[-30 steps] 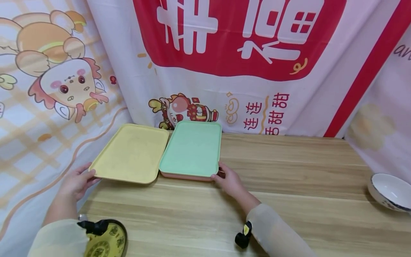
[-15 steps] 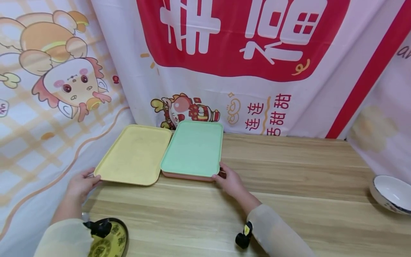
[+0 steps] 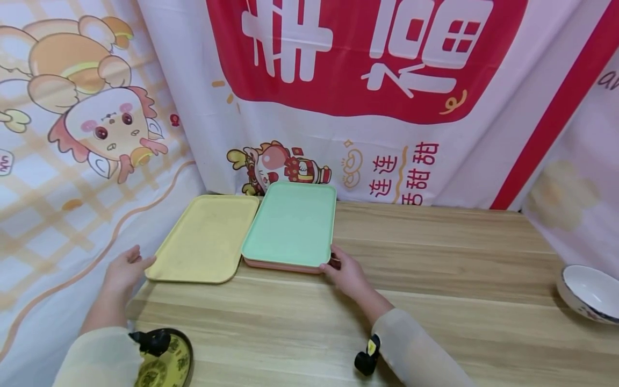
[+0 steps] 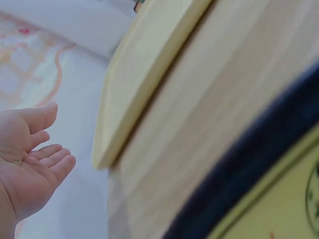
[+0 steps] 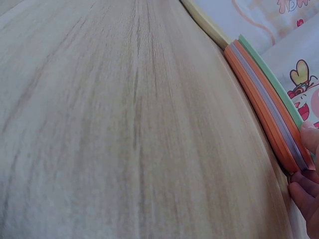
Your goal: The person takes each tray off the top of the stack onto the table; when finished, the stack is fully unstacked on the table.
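Note:
A yellow tray (image 3: 205, 242) lies flat on the table at the left. Beside it sits a stack of trays with a green tray (image 3: 292, 223) on top; the right wrist view shows orange and purple edges (image 5: 269, 107) beneath the green one. My left hand (image 3: 124, 271) is just off the yellow tray's near left corner, and in the left wrist view its fingers are loosely bent with nothing in them. My right hand (image 3: 347, 273) grips the stack's near right corner, thumb at the upper edge and fingers low at the side.
A white bowl (image 3: 591, 293) with a dark rim stands at the table's right. Under my left forearm lies a round yellow item (image 3: 169, 363) with a dark rim and printed figures. Printed cloths (image 3: 271, 123) hang behind and at both sides of the wooden table (image 3: 435, 258).
My left hand has let go of the yellow tray, whose near left corner has shifted slightly right and settled lower. The right hand keeps its hold on the stack.

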The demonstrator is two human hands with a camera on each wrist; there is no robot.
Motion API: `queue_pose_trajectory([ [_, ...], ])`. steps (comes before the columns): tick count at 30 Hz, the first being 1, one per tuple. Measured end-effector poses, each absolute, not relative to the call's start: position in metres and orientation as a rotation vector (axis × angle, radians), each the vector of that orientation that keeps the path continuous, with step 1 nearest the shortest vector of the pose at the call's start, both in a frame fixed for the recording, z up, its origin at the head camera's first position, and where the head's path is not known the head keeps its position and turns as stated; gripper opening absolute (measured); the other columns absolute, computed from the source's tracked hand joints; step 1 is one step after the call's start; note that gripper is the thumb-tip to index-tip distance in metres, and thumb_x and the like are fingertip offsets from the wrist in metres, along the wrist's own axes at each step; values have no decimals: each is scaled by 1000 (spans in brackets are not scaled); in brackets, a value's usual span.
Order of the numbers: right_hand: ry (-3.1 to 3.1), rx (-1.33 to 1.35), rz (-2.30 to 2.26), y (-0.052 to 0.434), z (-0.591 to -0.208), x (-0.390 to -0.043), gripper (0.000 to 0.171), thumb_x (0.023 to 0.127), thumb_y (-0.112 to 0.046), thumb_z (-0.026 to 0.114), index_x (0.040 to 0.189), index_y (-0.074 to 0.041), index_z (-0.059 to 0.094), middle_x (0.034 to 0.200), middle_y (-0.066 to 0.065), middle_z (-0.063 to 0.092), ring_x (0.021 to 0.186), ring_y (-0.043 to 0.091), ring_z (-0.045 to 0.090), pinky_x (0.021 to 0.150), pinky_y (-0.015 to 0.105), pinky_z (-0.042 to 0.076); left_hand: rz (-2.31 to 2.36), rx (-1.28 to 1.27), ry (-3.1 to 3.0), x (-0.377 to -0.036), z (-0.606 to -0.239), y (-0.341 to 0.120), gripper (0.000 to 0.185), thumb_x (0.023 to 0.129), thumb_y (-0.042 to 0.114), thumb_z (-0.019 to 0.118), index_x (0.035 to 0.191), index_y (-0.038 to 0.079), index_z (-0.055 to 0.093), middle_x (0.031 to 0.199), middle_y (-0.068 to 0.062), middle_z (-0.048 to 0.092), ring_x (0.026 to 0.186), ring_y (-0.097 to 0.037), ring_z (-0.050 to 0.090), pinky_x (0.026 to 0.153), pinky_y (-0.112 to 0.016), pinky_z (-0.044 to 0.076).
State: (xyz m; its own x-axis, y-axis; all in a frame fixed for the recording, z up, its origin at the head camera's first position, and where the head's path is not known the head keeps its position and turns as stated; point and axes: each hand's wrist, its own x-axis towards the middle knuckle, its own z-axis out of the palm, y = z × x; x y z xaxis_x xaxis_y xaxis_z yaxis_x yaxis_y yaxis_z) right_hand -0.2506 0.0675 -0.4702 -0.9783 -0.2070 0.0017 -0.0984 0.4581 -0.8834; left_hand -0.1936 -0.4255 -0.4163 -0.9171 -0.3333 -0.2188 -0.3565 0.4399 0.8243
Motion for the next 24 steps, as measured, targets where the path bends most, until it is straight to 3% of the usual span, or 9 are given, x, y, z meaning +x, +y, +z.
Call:
queue_pose_trajectory([
  [15,2590,-286,-1570,66,-470,-249,67,93,-21,68,149,0,37,139,19,57,126,30,58,105,41,52,1675,-279,2696,-237,-388,-334,73,100,19,55,154,-4,11,159,-29,19,146,-44,24,123,-52,24],
  [24,2592,-270,-1582,67,-473,-251,69,93,-22,69,150,-2,36,140,19,56,126,30,57,102,39,54,1935,-231,2496,-250,-401,-264,72,99,11,56,155,-1,13,160,-25,21,149,-37,24,125,-45,23],
])
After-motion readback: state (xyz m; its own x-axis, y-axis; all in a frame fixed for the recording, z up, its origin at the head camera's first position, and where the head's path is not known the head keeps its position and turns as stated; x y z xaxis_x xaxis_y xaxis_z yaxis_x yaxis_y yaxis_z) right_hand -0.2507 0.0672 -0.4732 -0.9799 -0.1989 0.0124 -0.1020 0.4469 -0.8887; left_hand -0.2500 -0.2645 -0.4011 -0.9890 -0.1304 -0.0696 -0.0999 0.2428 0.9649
